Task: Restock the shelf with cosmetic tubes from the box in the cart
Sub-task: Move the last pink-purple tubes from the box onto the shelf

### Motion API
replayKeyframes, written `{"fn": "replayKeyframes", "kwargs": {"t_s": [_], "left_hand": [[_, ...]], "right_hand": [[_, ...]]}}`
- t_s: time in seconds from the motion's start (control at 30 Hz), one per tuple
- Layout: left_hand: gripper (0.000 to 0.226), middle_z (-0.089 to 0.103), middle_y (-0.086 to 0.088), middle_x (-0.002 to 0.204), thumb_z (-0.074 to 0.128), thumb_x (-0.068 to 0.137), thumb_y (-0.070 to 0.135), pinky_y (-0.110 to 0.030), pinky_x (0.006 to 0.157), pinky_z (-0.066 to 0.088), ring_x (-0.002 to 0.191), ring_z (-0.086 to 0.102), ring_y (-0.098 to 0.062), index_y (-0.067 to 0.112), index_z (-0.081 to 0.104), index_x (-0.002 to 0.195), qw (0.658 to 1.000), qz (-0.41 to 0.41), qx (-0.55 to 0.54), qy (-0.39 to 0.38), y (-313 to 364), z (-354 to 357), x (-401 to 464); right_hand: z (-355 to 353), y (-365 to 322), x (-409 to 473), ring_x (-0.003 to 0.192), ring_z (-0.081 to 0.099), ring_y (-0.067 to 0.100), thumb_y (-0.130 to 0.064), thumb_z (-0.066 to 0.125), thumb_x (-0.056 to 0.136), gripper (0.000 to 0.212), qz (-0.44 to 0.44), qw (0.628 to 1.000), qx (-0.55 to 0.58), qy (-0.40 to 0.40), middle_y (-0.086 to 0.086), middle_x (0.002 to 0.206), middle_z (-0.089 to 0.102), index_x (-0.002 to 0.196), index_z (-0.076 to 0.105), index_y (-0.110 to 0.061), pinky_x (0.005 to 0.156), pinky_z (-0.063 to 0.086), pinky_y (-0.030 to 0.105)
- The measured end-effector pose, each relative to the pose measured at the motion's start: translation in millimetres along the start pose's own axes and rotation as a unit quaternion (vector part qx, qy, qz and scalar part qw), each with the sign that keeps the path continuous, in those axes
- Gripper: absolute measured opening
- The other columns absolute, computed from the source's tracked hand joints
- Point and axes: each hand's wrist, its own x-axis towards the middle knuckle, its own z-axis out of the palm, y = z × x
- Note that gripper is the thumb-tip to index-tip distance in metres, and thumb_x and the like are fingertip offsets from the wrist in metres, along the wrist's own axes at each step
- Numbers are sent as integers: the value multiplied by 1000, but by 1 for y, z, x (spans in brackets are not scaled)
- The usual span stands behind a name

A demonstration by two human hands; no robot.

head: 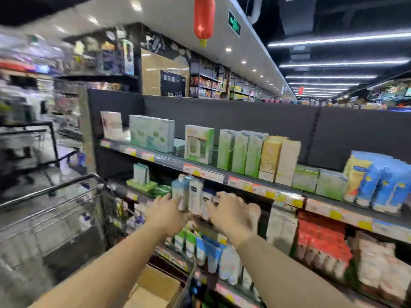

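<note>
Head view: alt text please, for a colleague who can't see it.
Both hands, left hand and right hand, reach to upright white tubes on the middle shelf. A cardboard box sits in the wire cart below left. The image is blurred.

Dim supermarket aisle, strip lights (338, 41) on black ceiling, red lantern (204, 17) overhead.

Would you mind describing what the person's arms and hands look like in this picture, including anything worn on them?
Both forearms are bare as far as the frame shows; no sleeve edge is in view. The left hand and right hand wear no gloves, and no watch, bracelet or ring shows on either wrist or hand. The picture is motion-blurred, so small details such as nails cannot be made out.
</note>
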Motion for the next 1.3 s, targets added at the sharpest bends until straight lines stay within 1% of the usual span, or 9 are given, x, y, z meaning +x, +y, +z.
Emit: {"fn": "replayKeyframes", "kwargs": {"t_s": [0.13,0.2,0.3,0.43,0.7,0.97,1.07,1.17,1.3], "left_hand": [[75,21,-9,161,40,88,71,-49,118,21,147,17,-34,32,27,151,995,-88,54,5,-99,-24,-14],[78,9,-7,164,37,89,72,-51,120,10,150,4,-34,32,19,154,990,-127,57,4,-139,-25,-23],[78,2,-7,164,33,91,70,-53,121,4,150,-4,-33,31,12,155,982,-167,84,2,-189,-19,-26],[77,-1,-7,164,33,92,68,-52,121,0,150,-7,-33,31,11,155,974,-202,103,-18,-247,-8,-15],[74,0,-6,165,33,93,66,-52,121,0,150,-6,-32,32,11,155,961,-250,108,-57,-346,23,49],[74,2,-8,164,34,93,65,-52,121,3,150,-2,-33,30,14,155,971,-182,85,-128,-408,85,128],[75,6,-9,164,37,93,65,-52,121,5,150,0,-33,29,16,155,976,-135,73,-155,-435,114,158],[76,6,-8,164,39,93,65,-50,121,6,150,1,-32,29,16,155,973,-90,70,-202,-465,146,181],[74,9,-8,164,40,93,64,-49,122,9,150,4,-32,29,18,154,963,-58,53,-259,-503,187,198]], "right_hand": [[53,-95,2,131,39,30,-55,44,92,46,-61,996,6,-62,5,136,52,127,56,-27,112,29,43],[81,-131,0,142,24,30,-57,39,94,53,-89,992,-6,-84,5,150,38,138,46,-29,118,16,48],[120,-176,5,150,2,30,-57,35,96,61,-130,983,-9,-129,5,162,15,151,28,-31,121,-1,50],[174,-219,21,150,-5,31,-59,35,96,66,-169,971,-9,-171,6,164,6,154,20,-31,120,-4,52],[281,-277,76,150,-6,31,-61,39,94,67,-178,957,11,-230,6,164,6,152,23,-31,120,-3,52],[369,-281,120,149,6,31,-62,45,91,68,-109,961,-30,-252,5,162,17,150,28,-30,120,5,49],[403,-276,132,147,14,33,-60,49,90,68,-52,963,-43,-260,7,159,24,148,32,-29,119,11,50],[436,-268,130,144,21,33,-57,49,90,66,40,958,-47,-282,7,154,34,147,34,-27,118,18,50],[481,-257,111,136,34,32,-56,49,92,61,146,927,-45,-341,6,144,45,143,40,-24,112,30,44]]}}
